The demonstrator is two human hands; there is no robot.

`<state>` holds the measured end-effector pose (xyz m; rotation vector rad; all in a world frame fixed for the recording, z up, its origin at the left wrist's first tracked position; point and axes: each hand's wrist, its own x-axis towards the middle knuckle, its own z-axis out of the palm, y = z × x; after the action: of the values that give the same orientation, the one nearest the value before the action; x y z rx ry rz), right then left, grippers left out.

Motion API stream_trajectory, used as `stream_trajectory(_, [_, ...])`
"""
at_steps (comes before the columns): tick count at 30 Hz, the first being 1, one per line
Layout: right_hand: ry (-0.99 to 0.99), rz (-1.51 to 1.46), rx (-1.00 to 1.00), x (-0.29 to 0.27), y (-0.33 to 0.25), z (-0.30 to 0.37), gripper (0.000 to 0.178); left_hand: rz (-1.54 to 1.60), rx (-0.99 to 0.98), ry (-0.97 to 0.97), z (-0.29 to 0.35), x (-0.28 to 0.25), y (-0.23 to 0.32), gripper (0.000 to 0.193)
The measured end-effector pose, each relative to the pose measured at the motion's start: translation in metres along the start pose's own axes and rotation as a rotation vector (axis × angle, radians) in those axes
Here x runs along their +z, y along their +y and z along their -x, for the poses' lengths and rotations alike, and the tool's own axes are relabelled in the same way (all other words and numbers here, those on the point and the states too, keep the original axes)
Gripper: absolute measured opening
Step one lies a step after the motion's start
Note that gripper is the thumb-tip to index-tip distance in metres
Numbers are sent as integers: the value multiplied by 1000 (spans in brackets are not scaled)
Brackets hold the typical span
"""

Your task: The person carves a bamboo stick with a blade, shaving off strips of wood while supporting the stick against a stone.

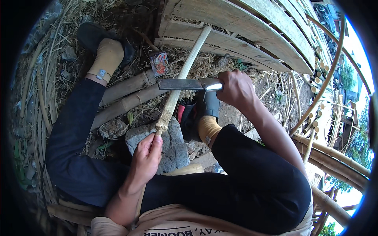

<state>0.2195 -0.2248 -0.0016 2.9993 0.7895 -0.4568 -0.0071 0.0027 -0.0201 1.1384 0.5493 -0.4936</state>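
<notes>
A long pale bamboo stick (pixel 183 72) slants from my lap up and away to the right, with a rough node just beyond my fingers. My left hand (pixel 146 158) is closed around it below that node, thumb lying along the stick. In my right hand (pixel 238 91) is the handle of a machete (pixel 179 84), a short, broad, dark blade with a shiny metal collar. The blade lies across the stick beyond the node, pointing left; whether its edge bites into the stick cannot be made out. The stick's far end overlaps a slatted wooden crate (pixel 236 17).
A grey stone block (pixel 173 147) sits between my legs, near a smaller rock (pixel 113 129). Thick bamboo pieces (pixel 132 103) lie by my left foot (pixel 108 55), beside a crumpled wrapper (pixel 159 63). Straw and strips cover the ground. Bamboo rails (pixel 334 157) and stacked poles stand at right.
</notes>
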Motion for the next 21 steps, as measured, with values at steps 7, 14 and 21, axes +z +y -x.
stream_trajectory(7, [142, 5, 114, -13, 32, -4, 16, 48, -21, -26, 2, 4, -1, 30])
stream_trajectory(14, [137, 22, 96, -11, 27, 0, 15, 86, -23, -25, 2, 2, -5, 30])
stream_trajectory(21, [48, -42, -12, -2, -2, 13, 13, 36, -10, -25, 5, 3, -6, 31])
